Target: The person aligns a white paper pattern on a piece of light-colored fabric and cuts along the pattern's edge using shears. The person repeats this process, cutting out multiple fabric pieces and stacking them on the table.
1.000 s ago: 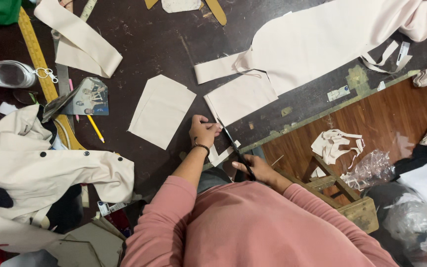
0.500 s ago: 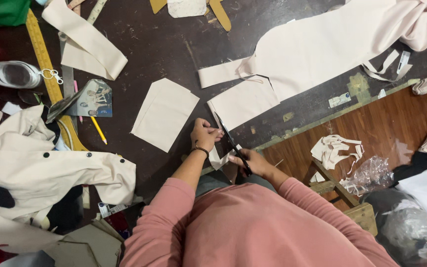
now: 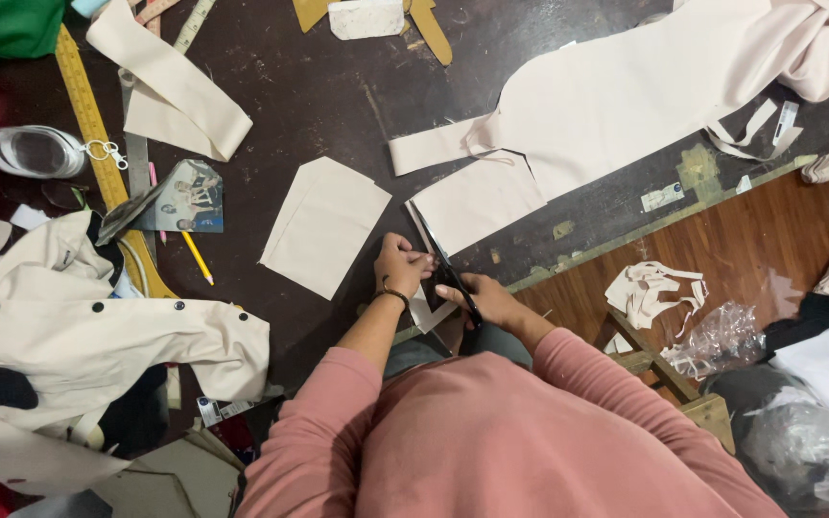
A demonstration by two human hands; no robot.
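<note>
My right hand [image 3: 487,299] grips black scissors [image 3: 451,282] at the near edge of the dark worktable [image 3: 319,105]; the blades point up and left toward a pale fabric strip [image 3: 426,309]. My left hand [image 3: 401,265] pinches that small strip right beside the blades. A rectangular cream fabric piece [image 3: 323,223] lies just left of my left hand. Another cream panel [image 3: 477,199] lies just beyond the scissors, joined to a large pale pink cloth [image 3: 626,91] that spreads to the far right.
A cream jacket with dark buttons [image 3: 69,336] lies at the left, by a yellow ruler [image 3: 98,153], a pencil [image 3: 196,257], a photo card [image 3: 184,197] and a tape roll [image 3: 35,152]. Fabric scraps [image 3: 650,288] and a plastic bag [image 3: 722,336] lie on the wooden floor at right.
My hands have shifted slightly up onto the table edge, and the scissors have closed in on the small strip held by my left hand.
</note>
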